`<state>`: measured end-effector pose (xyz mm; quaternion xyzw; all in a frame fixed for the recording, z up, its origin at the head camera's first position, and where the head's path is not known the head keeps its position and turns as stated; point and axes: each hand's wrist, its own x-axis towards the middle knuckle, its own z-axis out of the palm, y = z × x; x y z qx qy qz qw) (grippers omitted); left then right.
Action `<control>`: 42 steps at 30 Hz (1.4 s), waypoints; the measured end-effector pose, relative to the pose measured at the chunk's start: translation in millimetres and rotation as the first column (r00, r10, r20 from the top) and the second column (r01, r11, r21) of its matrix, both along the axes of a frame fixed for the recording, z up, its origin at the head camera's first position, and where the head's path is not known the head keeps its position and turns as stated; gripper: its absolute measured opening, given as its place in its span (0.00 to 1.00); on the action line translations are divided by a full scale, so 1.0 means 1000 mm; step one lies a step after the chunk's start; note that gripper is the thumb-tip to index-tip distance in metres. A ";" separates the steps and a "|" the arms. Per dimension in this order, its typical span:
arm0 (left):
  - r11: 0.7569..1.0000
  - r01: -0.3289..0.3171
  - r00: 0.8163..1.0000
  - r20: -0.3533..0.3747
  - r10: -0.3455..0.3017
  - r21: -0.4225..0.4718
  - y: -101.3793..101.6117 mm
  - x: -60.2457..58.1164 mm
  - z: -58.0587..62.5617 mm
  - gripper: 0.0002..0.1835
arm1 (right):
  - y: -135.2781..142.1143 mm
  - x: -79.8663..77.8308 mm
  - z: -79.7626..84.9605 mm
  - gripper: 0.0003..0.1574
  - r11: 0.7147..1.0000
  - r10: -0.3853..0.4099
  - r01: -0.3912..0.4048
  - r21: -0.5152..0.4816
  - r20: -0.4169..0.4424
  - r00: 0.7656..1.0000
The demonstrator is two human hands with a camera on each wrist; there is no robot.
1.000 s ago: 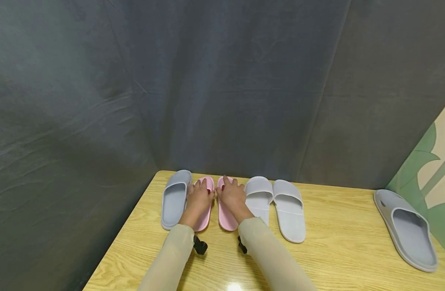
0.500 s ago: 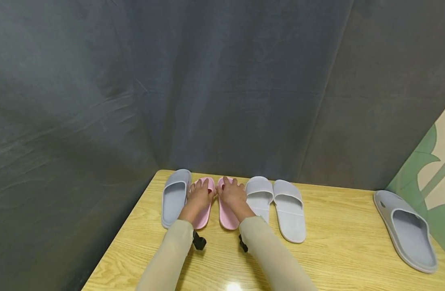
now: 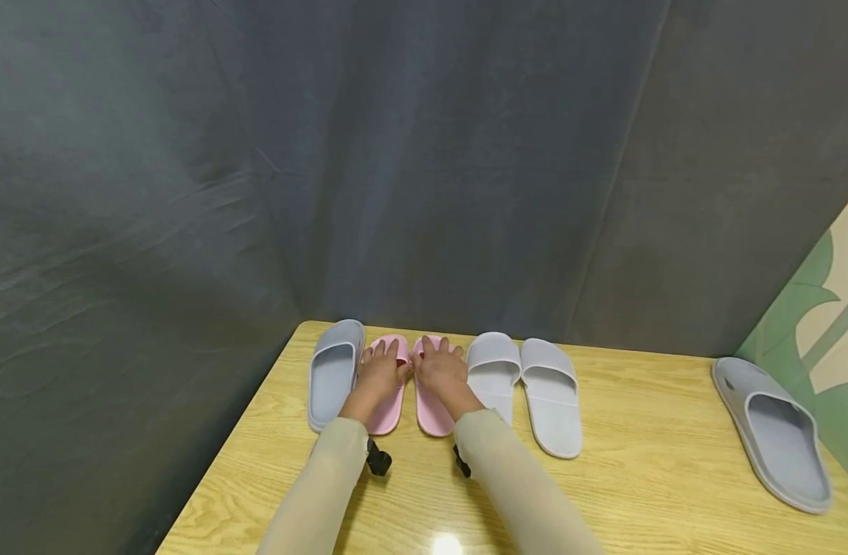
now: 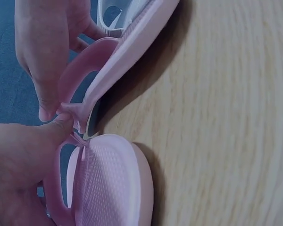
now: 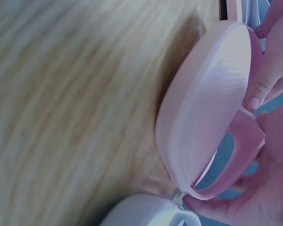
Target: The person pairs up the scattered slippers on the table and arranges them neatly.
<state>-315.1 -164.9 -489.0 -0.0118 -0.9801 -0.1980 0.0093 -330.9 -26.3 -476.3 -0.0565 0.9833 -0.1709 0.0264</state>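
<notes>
So the wood-grain table [image 3: 646, 432] is bearing 6 slippers, all pointing their toes toward the dark gray curtain [image 3: 431, 169]. The 2 pink, open-toed slippers with textured soles are what's being handled: the left pink slipper [image 3: 389, 412] and the right pink slipper [image 3: 431, 412] are sitting side by side, a narrow gap between them, toes near the table's back edge.

The left hand [image 3: 381, 371] is gripping the left one's strap — thumb pressing its inner side, fingers spreading partway over the top. The right hand [image 3: 443, 370] is doing the mirror version on the other strap, thumb inward, fingers wrapping toward the outer side. I'm not able to tell how far any fingertips are reaching under the straps.

A gray, closed-toe slipper [image 3: 332, 385] is lying just left of the pink pair. 2 white, ribbed-strap slippers [image 3: 556, 412] are lying just to the right, and another gray slipper with side holes [image 3: 785, 443] is resting well apart at the far right.

Compared with 1 second ago, barely anything's changing: the hands are staying on the same straps and all 6 slippers are keeping their order — the whole scene's just sitting slightly higher in the head view.
</notes>
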 end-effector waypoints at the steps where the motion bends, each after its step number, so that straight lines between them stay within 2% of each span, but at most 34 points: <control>1: 1.000 0.006 1.000 -0.004 -0.006 -0.004 0.000 0.000 0.000 0.36 | 0.000 0.000 0.000 0.35 1.000 0.005 -0.005 0.004 -0.001 1.000; 9: 0.997 0.059 0.998 -0.031 -0.060 -0.045 -0.003 0.003 0.003 0.36 | 0.000 0.000 0.002 0.35 0.997 0.050 -0.052 0.057 0.025 0.998; 15: 0.994 0.086 0.996 -0.031 -0.089 -0.074 -0.003 0.004 0.004 0.36 | 0.000 -0.002 0.003 0.34 0.996 0.050 -0.051 0.068 0.024 0.998; 24: 0.997 0.062 0.998 -0.001 -0.062 -0.049 -0.001 0.006 0.004 0.35 | 0.001 -0.001 0.000 0.32 0.993 0.072 -0.068 0.100 -0.034 0.997; 32: 0.996 0.066 0.998 0.005 -0.066 -0.053 0.001 0.007 0.003 0.34 | 0.002 0.002 -0.007 0.32 0.980 0.104 -0.085 0.179 -0.104 0.989; 42: 0.993 0.080 0.997 -0.001 -0.080 -0.090 0.000 0.008 0.003 0.33 | -0.001 0.003 -0.011 0.31 0.973 0.106 -0.078 0.216 -0.119 0.987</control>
